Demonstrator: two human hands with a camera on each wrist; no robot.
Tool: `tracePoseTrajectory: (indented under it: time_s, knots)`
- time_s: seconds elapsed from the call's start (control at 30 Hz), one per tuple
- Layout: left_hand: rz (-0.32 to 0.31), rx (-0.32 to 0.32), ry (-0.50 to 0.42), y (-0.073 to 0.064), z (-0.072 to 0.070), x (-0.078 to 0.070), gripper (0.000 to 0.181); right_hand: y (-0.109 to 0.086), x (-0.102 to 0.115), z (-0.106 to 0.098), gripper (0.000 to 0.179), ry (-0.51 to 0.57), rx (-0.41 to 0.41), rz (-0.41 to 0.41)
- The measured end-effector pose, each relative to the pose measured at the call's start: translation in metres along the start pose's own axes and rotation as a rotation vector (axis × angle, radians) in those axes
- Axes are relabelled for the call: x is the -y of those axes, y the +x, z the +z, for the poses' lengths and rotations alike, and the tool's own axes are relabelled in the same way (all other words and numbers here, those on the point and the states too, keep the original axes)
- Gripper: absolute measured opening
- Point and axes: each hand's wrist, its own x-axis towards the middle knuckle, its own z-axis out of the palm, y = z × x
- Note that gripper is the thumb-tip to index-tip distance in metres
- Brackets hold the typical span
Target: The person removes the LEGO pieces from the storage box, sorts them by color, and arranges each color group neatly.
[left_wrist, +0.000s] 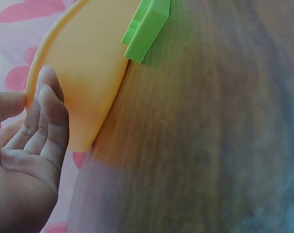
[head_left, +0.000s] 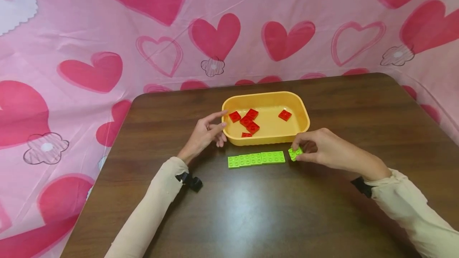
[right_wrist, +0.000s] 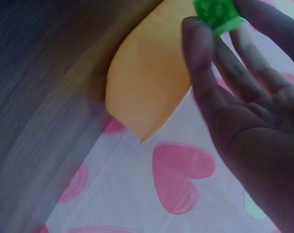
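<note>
My right hand (head_left: 322,148) pinches a small green toy brick (head_left: 295,153) between thumb and fingertips, at the right end of a row of green bricks (head_left: 255,159). The right wrist view also shows the green brick (right_wrist: 217,14) between the fingertips. That row lies studs up in front of a yellow bin (head_left: 267,140). At the bin's left end, my left hand (head_left: 206,132) touches the rim with extended index finger and thumb. In the left wrist view, its other fingers (left_wrist: 54,109) bend loosely beside the bin's outer wall.
Several red bricks (head_left: 252,126) lie inside the bin, mostly toward its left, with one red brick (head_left: 285,115) near the right. The brown wooden table (head_left: 244,210) reaches back to a pink heart-patterned cloth (head_left: 247,7).
</note>
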Motion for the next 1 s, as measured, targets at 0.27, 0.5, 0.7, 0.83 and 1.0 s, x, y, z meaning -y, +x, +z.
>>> tracePoseTrajectory:
  time_s: [0.27,0.5,0.7,0.83,1.0]
  knots:
    - [0.001,0.007,-0.012,-0.001,-0.001,0.004,0.047,0.005,-0.009,0.015,0.022,-0.208,0.058,0.007]
    - [0.004,0.009,-0.009,0.001,-0.003,0.006,0.046,0.007,-0.008,0.022,0.024,-0.279,0.036,-0.009]
    - [-0.007,0.013,-0.003,0.000,-0.003,0.004,0.047,0.009,-0.004,0.026,0.022,-0.286,0.037,-0.014]
    - [-0.013,0.012,0.002,0.001,-0.003,0.002,0.047,0.008,-0.003,0.027,0.023,-0.299,0.051,-0.007]
    - [-0.027,0.006,0.008,0.000,-0.003,0.000,0.047,0.009,-0.006,0.026,0.025,-0.274,0.069,0.004]
